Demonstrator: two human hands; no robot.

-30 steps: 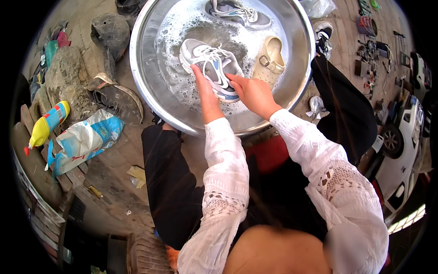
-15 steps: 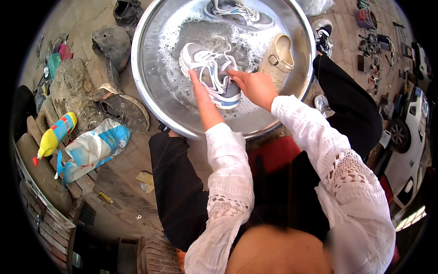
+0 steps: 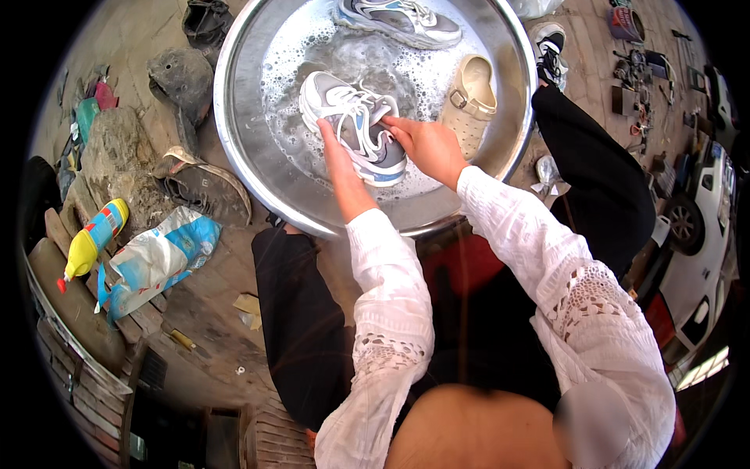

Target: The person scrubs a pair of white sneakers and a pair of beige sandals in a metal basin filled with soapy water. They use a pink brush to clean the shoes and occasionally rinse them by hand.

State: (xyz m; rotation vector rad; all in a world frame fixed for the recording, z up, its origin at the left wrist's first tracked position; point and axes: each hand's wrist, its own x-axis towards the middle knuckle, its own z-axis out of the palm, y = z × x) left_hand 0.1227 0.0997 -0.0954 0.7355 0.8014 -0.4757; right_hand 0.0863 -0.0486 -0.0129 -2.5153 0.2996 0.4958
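And at the round metal basin, the left hand is clamped on the grey-and-white sneaker, some of its fingers hidden behind the shoe; in from the right comes the other side of the act, the right hand, fingertips at the shoe's opening beside the white laces, though whether they pinch or only touch, I cannot tell; both hands on one shoe, then, between the basin's middle and its near edge, over sudsy water; a second sneaker lies by the far edge; a beige buckled clog sits near the right edge; beyond the left edge, a yellow bottle lies just beside a crumpled blue-and-white bag.
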